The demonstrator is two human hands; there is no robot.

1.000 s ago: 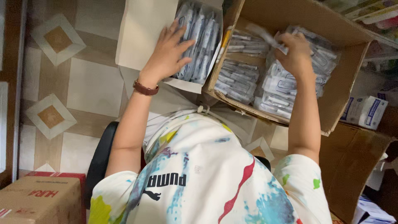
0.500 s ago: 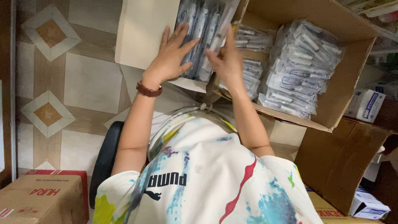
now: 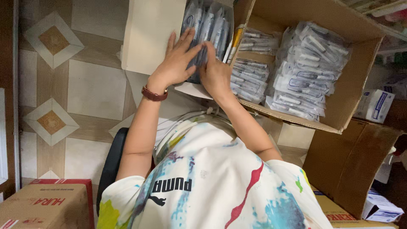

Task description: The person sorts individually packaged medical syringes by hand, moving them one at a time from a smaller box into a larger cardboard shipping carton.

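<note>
- The landmark here is the small white box [image 3: 154,36], which stands open in front of the person, with a row of clear-wrapped packets [image 3: 207,29] standing on edge inside it.
- The left hand [image 3: 176,63] lies flat across the near side of the white box, fingers spread and stretched over the packets, palm on the box edge. Its grip is open and pressing, not pinching anything.
- The right hand [image 3: 215,74] sits just right of the left hand, at the near right corner of the white box, touching the left hand's fingers. Its fingers curl onto the near ends of the packets; whether they pinch one packet cannot be told, as the back of the hand hides them.
- The packets lie under and just beyond both grips, filling the right part of the white box.
- A brown wristband [image 3: 153,94] circles the left wrist, nearer the person than the white box.
- To the right of the white box, touching its side, is a large brown carton [image 3: 352,80] holding stacked bundles of more packets [image 3: 305,68].
- Left of the white box is bare tiled floor [image 3: 76,85]; a red-and-brown carton [image 3: 46,203] sits well apart, near the person's left shoulder.
</note>
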